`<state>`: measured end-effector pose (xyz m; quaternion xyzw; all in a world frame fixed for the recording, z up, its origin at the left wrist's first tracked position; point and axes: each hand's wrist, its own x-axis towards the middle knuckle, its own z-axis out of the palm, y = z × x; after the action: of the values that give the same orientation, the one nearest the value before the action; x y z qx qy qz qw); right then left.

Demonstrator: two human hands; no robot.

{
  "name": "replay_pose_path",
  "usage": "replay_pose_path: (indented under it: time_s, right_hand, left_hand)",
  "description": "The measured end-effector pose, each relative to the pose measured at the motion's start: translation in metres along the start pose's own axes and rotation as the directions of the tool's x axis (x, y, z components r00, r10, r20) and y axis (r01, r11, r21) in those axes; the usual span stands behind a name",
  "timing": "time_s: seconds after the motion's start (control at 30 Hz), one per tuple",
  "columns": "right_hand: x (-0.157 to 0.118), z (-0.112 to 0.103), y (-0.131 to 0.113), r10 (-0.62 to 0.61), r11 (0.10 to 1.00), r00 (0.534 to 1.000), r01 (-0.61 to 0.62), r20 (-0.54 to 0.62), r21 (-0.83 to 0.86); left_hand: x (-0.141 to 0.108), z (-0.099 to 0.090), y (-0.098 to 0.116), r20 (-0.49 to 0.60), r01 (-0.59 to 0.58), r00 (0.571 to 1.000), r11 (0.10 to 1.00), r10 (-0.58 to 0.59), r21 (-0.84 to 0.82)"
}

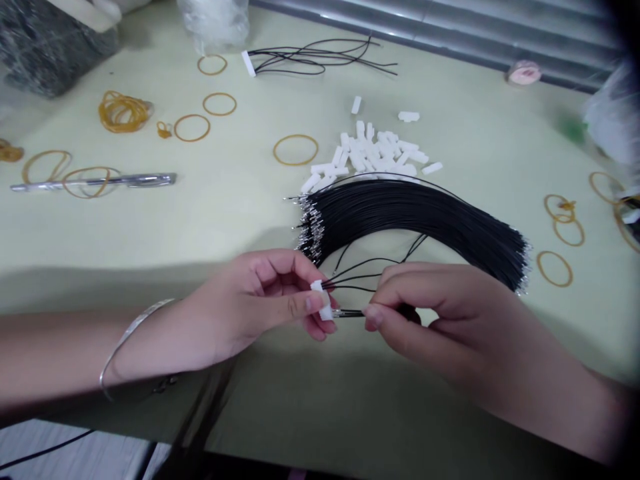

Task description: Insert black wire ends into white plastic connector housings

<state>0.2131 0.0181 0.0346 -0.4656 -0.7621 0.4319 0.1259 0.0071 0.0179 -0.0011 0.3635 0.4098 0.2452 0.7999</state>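
Between the thumb and fingers of my left hand (270, 300) is a white connector housing (325, 308), with several black wires running out of its right side. My right hand (450, 320) pinches thin black wires (353, 313) whose metal-tipped ends point at the lower part of the housing. Whether those tips are inside it I cannot tell. Just beyond both hands lies a thick curved bundle of black wires (410, 203) with bare metal terminals at each end. Behind the bundle is a pile of loose white connector housings (375, 153).
At the back lies a white connector with wires (249, 63) attached. Rubber bands (295, 150) are scattered left and right, with a clump of them (123, 112) at left. A pen (145, 180) lies left. Plastic bags (215, 23) stand along the back, and a small pink roll (524, 73) sits back right.
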Motion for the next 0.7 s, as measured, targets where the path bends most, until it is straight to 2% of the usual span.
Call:
replay_pose_path:
  time_s: [0.17,0.43,0.7]
  right_hand:
    - [-0.0007,0.0003,0.0009,-0.043,0.999,0.999,0.043,0.004,-0.009]
    - [0.0015,-0.0002,0.0019,-0.004,1.0,0.998,0.002,0.063,0.02]
    - [0.0017,0.004,0.0015,0.025,1.0,0.998,-0.025,0.062,0.004]
  left_hand:
    - [-0.001,-0.0002,-0.0004,-0.001,-0.004,1.0,1.0,0.004,0.01]
    - [0.0009,0.0004,-0.0011,-0.004,-0.016,1.0,0.999,0.016,0.044]
    - [0.0006,0.0041,0.0007,-0.022,-0.004,1.0,0.999,0.005,0.036]
